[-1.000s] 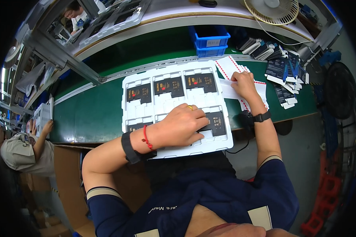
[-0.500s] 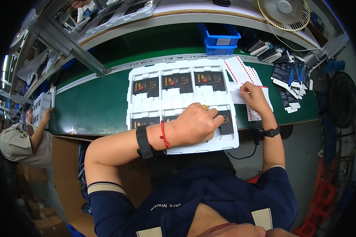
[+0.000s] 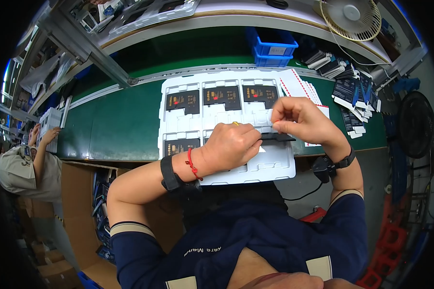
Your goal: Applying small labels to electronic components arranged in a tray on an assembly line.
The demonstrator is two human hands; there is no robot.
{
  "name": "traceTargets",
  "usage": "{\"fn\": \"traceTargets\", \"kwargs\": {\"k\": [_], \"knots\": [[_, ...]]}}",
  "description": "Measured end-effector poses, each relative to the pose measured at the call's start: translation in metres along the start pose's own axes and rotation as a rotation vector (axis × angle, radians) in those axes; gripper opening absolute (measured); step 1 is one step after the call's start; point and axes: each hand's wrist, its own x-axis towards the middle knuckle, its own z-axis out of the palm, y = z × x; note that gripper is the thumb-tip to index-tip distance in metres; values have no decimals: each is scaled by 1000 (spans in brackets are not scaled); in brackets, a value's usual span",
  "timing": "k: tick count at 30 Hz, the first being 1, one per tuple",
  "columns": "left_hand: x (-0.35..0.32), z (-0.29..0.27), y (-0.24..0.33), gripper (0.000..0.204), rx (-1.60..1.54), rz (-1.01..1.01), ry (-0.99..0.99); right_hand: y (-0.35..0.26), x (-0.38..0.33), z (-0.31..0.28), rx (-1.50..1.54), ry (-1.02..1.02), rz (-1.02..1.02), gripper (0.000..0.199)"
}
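Observation:
A white moulded tray [image 3: 181, 123] lies at the table's front edge, with flat black L-shaped batteries in its pockets, such as one battery [image 3: 222, 97] in the far row. My left hand [image 3: 234, 144] is closed over the near row and grips a black battery [image 3: 278, 137], tilted up so its thin edge shows. Just beyond that battery, the fingers of my right hand [image 3: 301, 118] are pinched together; what is between them is too small to make out. Beside the tray, partly behind my right hand, lie white label sheets [image 3: 294, 83] with red dashed edges.
Two stacked blue bins [image 3: 273, 48] stand behind the tray. Flat dark printed boxes [image 3: 354, 94] are piled at the right. A fan [image 3: 350, 17] sits on the shelf above. At lower left is an open cardboard box [image 3: 84, 207]; another person [image 3: 31, 164] works at far left.
My right hand has moved left from the label sheets to above the tray. My left hand has raised the battery on its edge out of the near right pocket.

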Motion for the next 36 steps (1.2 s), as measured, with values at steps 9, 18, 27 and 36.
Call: {"fn": "traceTargets", "kwargs": {"k": [9, 18, 27, 36], "knots": [[2, 1, -5, 7, 2, -20, 34, 4, 12, 6, -176, -169, 63, 44], [1, 5, -4, 6, -15, -38, 35, 3, 14, 12, -297, -174, 44, 43], [1, 1, -7, 5, -6, -41, 2, 0, 15, 19, -380, -159, 73, 44], [4, 2, -6, 6, -23, -29, 36, -12, 0, 20, -831, 130, -414, 12]]}}
